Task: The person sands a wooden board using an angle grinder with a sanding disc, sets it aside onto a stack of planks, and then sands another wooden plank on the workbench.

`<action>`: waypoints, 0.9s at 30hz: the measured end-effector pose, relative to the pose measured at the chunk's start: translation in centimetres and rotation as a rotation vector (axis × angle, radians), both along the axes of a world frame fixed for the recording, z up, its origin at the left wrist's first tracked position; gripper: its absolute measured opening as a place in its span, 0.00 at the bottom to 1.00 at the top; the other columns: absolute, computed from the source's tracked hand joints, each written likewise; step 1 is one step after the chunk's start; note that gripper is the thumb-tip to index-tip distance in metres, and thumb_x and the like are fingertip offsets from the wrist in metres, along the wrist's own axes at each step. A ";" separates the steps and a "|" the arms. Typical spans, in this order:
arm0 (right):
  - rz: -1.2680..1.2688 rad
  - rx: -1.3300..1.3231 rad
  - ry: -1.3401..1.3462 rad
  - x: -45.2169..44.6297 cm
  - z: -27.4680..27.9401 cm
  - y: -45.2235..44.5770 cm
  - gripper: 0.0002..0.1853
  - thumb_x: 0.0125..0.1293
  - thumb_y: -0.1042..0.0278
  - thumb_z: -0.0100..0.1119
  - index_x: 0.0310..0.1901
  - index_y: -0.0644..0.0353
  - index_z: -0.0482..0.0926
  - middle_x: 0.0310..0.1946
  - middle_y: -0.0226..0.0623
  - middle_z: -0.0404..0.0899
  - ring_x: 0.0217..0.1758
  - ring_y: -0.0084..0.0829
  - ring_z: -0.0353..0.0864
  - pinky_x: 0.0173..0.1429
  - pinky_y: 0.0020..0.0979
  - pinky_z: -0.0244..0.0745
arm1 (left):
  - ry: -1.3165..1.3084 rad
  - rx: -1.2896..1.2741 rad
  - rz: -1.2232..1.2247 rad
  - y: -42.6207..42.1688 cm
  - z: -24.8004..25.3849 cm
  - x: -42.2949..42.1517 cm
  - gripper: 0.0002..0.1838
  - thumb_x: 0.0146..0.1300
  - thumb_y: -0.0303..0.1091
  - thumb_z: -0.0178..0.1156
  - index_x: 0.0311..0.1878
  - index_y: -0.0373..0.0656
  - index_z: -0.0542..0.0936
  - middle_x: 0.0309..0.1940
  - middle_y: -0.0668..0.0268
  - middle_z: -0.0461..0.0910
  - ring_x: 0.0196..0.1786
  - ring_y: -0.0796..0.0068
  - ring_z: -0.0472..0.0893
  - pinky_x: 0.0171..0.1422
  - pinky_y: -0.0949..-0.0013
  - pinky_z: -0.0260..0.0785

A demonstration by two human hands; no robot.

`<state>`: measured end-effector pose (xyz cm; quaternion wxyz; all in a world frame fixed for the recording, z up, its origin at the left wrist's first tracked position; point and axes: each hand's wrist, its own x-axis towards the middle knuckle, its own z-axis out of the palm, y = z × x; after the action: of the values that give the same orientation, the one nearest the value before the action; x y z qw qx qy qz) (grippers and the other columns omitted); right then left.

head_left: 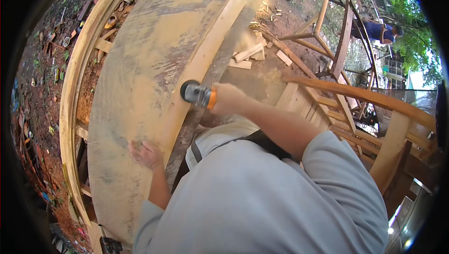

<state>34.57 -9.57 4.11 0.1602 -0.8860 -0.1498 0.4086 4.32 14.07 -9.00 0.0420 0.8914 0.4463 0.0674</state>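
My right hand (228, 99) is wrapped round the orange rear part of an angle grinder (199, 96). The tool's dark round disc rests against or just over a long pale wooden plank (211, 39); the exact contact is hard to tell. That plank lies along the near edge of a large dusty wooden tabletop (126, 90) with a curved far side. Flat on the tabletop, fingers spread, is my left hand (146, 154), close beside the lower stretch of the plank. It holds nothing.
Beyond the tabletop runs a curved wooden frame (70, 81). Wood offcuts (250, 53) lie on the ground to the right. Wooden furniture frames (322, 29) and a slatted wooden piece (360, 102) stand at the right. Farther off is a person in dark blue (374, 30).
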 end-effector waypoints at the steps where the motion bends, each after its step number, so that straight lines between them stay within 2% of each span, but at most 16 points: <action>1: 0.013 0.009 -0.016 -0.8 -0.4 0.2 0.24 0.48 0.56 0.74 0.46 0.60 0.85 0.42 0.50 0.89 0.47 0.53 0.88 0.52 0.47 0.84 | -0.002 -0.002 0.006 0.0 0.0 0.0 0.20 0.74 0.42 0.53 0.44 0.34 0.87 0.73 0.57 0.70 0.76 0.49 0.67 0.75 0.43 0.61; 5: -0.030 -0.007 0.012 3.9 -0.4 -1.2 0.23 0.49 0.56 0.73 0.47 0.58 0.85 0.41 0.48 0.89 0.47 0.49 0.90 0.51 0.47 0.84 | -0.030 0.004 -0.009 0.1 -0.1 -0.3 0.18 0.74 0.41 0.54 0.39 0.34 0.85 0.73 0.57 0.70 0.76 0.48 0.68 0.75 0.43 0.61; 8: -0.406 -0.014 0.055 11.1 -1.6 -4.1 0.23 0.50 0.59 0.78 0.48 0.57 0.85 0.34 0.30 0.85 0.34 0.27 0.82 0.44 0.37 0.80 | -0.038 0.025 -0.014 0.2 -0.5 -0.1 0.18 0.73 0.40 0.55 0.36 0.34 0.84 0.72 0.56 0.71 0.75 0.48 0.69 0.75 0.43 0.61; 9: -0.138 0.108 -0.097 14.8 -6.7 -7.7 0.23 0.51 0.61 0.78 0.48 0.58 0.86 0.34 0.31 0.85 0.34 0.27 0.82 0.43 0.36 0.79 | -0.048 0.041 -0.022 0.3 -0.5 0.0 0.18 0.73 0.39 0.55 0.34 0.33 0.84 0.72 0.55 0.72 0.74 0.48 0.70 0.74 0.43 0.62; 11: -0.018 0.119 -0.182 19.6 -9.4 -9.7 0.21 0.52 0.62 0.78 0.48 0.57 0.87 0.33 0.30 0.85 0.34 0.25 0.82 0.41 0.34 0.78 | -0.034 0.046 -0.032 0.3 -0.4 0.0 0.18 0.73 0.39 0.55 0.34 0.33 0.84 0.71 0.54 0.72 0.74 0.48 0.70 0.73 0.43 0.63; 13: -0.622 0.049 -0.021 24.1 -5.5 -7.7 0.17 0.53 0.63 0.79 0.45 0.55 0.89 0.34 0.29 0.85 0.34 0.25 0.82 0.40 0.33 0.77 | -0.025 0.053 -0.039 0.5 -0.4 0.2 0.18 0.72 0.39 0.55 0.33 0.32 0.84 0.70 0.52 0.73 0.73 0.47 0.71 0.73 0.43 0.64; 15: -0.543 0.071 -0.013 27.7 -4.1 -8.7 0.16 0.53 0.63 0.78 0.43 0.57 0.90 0.34 0.29 0.85 0.34 0.24 0.82 0.39 0.32 0.77 | -0.024 0.055 -0.055 0.4 -0.2 0.3 0.18 0.72 0.38 0.55 0.34 0.32 0.85 0.70 0.50 0.73 0.72 0.47 0.72 0.71 0.43 0.65; 17: -0.634 0.102 -0.058 30.1 -4.6 -8.6 0.16 0.54 0.63 0.77 0.44 0.57 0.89 0.35 0.29 0.85 0.33 0.24 0.82 0.39 0.32 0.78 | -0.029 0.052 -0.052 0.3 0.2 0.5 0.18 0.72 0.38 0.55 0.34 0.32 0.85 0.69 0.49 0.73 0.71 0.46 0.72 0.71 0.43 0.65; 19: -0.634 0.176 0.013 32.7 -5.5 -9.1 0.16 0.55 0.63 0.76 0.45 0.57 0.88 0.35 0.29 0.85 0.34 0.25 0.83 0.40 0.32 0.79 | -0.035 0.048 -0.050 0.3 0.3 0.8 0.18 0.72 0.37 0.55 0.34 0.32 0.85 0.69 0.48 0.73 0.71 0.46 0.73 0.71 0.43 0.66; 21: -0.646 0.237 0.093 31.4 -5.8 -8.8 0.16 0.57 0.63 0.75 0.46 0.57 0.87 0.36 0.29 0.85 0.34 0.25 0.83 0.41 0.32 0.79 | 0.000 0.084 -0.094 0.5 0.2 0.3 0.18 0.71 0.37 0.56 0.34 0.32 0.85 0.69 0.48 0.73 0.71 0.45 0.73 0.70 0.43 0.66; 23: -0.616 0.107 -0.023 29.3 -4.8 -7.5 0.16 0.59 0.63 0.73 0.48 0.57 0.86 0.37 0.29 0.85 0.37 0.26 0.84 0.43 0.32 0.80 | -0.022 0.096 -0.086 0.5 -0.4 0.1 0.18 0.71 0.38 0.57 0.34 0.32 0.85 0.69 0.48 0.73 0.71 0.46 0.73 0.70 0.43 0.66; 25: -0.552 0.151 -0.027 27.0 -7.4 -8.0 0.14 0.58 0.65 0.74 0.46 0.57 0.87 0.38 0.30 0.86 0.39 0.25 0.84 0.44 0.33 0.80 | -0.049 0.111 -0.075 0.8 -0.6 0.0 0.18 0.71 0.38 0.57 0.34 0.32 0.85 0.69 0.48 0.74 0.71 0.46 0.73 0.70 0.44 0.66; 27: -0.543 0.140 -0.055 21.9 -6.7 -7.4 0.14 0.56 0.67 0.76 0.45 0.58 0.88 0.39 0.30 0.86 0.39 0.25 0.84 0.45 0.34 0.80 | -0.065 0.098 -0.091 0.7 -0.2 0.0 0.18 0.71 0.40 0.59 0.33 0.34 0.86 0.68 0.50 0.74 0.71 0.47 0.73 0.71 0.44 0.66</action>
<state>56.50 -16.93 -2.59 0.3205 -0.8912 0.0610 0.3151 4.32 14.73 -9.23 0.0157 0.9091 0.3998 0.1162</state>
